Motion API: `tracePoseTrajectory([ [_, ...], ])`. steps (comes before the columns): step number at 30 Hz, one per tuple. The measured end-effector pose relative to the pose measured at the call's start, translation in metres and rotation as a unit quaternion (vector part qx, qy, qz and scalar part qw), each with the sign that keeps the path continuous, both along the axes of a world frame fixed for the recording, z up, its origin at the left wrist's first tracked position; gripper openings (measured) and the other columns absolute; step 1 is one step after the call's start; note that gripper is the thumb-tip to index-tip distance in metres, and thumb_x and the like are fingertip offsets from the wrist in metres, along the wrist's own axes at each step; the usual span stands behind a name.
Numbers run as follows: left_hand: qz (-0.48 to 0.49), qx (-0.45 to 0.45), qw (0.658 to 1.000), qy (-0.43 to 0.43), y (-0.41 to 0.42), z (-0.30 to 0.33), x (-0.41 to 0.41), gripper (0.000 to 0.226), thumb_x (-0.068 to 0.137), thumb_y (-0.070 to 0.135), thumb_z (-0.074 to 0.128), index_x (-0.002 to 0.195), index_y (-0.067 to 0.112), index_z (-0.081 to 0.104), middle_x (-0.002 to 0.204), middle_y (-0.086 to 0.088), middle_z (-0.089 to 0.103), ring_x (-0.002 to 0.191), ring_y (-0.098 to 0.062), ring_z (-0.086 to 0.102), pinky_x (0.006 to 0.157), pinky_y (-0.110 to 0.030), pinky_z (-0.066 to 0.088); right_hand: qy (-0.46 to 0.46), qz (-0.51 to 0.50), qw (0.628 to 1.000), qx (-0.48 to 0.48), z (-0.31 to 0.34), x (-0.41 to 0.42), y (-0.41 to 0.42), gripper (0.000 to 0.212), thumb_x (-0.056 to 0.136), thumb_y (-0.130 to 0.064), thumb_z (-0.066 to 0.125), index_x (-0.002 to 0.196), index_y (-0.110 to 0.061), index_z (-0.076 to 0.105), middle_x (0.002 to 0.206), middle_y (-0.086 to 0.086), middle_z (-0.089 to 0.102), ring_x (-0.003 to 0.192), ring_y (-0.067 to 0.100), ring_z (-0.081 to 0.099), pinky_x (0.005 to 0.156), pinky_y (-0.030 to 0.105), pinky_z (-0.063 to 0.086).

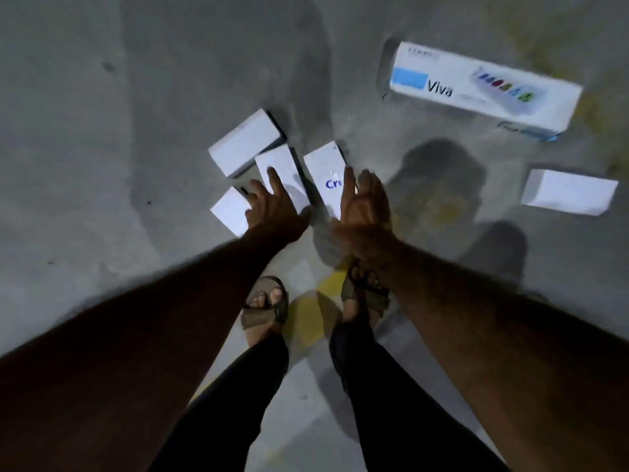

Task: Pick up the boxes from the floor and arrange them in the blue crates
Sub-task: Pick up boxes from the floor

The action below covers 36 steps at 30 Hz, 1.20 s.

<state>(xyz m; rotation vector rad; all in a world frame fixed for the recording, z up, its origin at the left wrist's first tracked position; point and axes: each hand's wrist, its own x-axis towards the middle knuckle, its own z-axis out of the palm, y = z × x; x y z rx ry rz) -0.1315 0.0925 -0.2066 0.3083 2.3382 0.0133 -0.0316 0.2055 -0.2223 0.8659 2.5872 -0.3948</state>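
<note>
Here, both arms reach down toward a cluster of small white boxes on the grey concrete floor [102, 165]. Left hand [272, 207]: fingers straight and spread, holding nothing, over the middle box [277, 165]; whether it touches the box cannot be told. Right hand [364, 206]: fingers straight and together, holding nothing, over the lower right edge of the box printed "Cre" [325, 168]; contact also unclear.

Cluster layout: far box [245, 141] lies tilted at the upper left, its near corner just beside or overlapping the middle box. Near box [231, 211] lies at the lower left, partly hidden by the left wrist. The middle box and the "Cre" box lie side by side with a narrow dark gap between them.

Well apart, at upper right, lies a long box marked "Viva" [483, 90], flat on the floor. At right, a flat white box [568, 192] lies alone.

Feet in sandals [265, 301] stand below the hands, beside a yellow floor mark [326, 287]. Frame is blurred and dim.
</note>
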Motion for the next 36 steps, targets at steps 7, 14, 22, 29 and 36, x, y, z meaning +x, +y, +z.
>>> tracePoseTrajectory([
  [7, 0.192, -0.007, 0.981, 0.033, 0.031, -0.11, -0.006, 0.13, 0.076, 0.076, 0.063, 0.158, 0.008, -0.012, 0.147, -0.029, 0.033, 0.137, -0.043, 0.036, 0.111, -0.048, 0.029, 0.034, -0.051, 0.996, 0.061, -0.13, -0.016, -0.009, 0.079, 0.076, -0.032, 0.08, 0.144, -0.009, 0.047, 0.121, 0.022, 0.058, 0.111, 0.037, 0.057, 0.098, 0.045, 0.047],
  [14, 0.176, -0.018, 0.983, 0.042, 0.025, -0.119, -0.005, 0.136, 0.072, 0.06, 0.078, 0.157, 0.007, -0.014, 0.146, -0.027, 0.034, 0.131, -0.043, 0.042, 0.105, -0.048, 0.038, 0.028, -0.114, 0.993, 0.009, -0.124, -0.012, -0.01, 0.102, 0.058, -0.026, 0.082, 0.149, -0.005, 0.04, 0.108, 0.019, 0.057, 0.088, 0.034, 0.057, 0.069, 0.038, 0.052],
  [22, 0.07, 0.114, 0.991, 0.031, 0.041, 0.083, 0.019, 0.12, 0.079, 0.055, 0.069, 0.158, 0.013, -0.01, 0.153, -0.023, 0.017, 0.137, -0.044, 0.028, 0.103, -0.056, 0.041, 0.044, -0.256, 0.964, -0.057, 0.093, 0.019, 0.004, 0.124, 0.069, -0.045, 0.079, 0.159, -0.014, 0.0, 0.139, 0.019, 0.036, 0.119, 0.035, 0.043, 0.092, 0.046, 0.048],
  [29, -0.016, 0.282, 0.959, 0.005, 0.08, 0.356, 0.033, 0.131, 0.062, 0.065, 0.072, 0.155, 0.004, 0.003, 0.139, -0.026, 0.03, 0.128, -0.047, 0.035, 0.105, -0.049, 0.035, 0.118, -0.375, 0.92, -0.015, 0.374, 0.054, 0.038, 0.133, 0.055, -0.065, 0.08, 0.157, -0.021, 0.006, 0.127, 0.01, 0.036, 0.108, 0.035, 0.054, 0.079, 0.041, 0.053],
  [36, -0.156, 0.38, 0.911, -0.031, 0.096, 0.593, 0.071, 0.129, 0.05, 0.05, 0.081, 0.153, 0.009, 0.014, 0.141, -0.016, 0.034, 0.13, -0.034, 0.031, 0.101, -0.04, 0.034, 0.18, -0.507, 0.84, 0.073, 0.623, 0.133, 0.036, 0.096, 0.042, -0.062, 0.08, 0.116, -0.023, 0.034, 0.109, -0.003, 0.045, 0.09, 0.028, 0.066, 0.07, 0.031, 0.047],
])
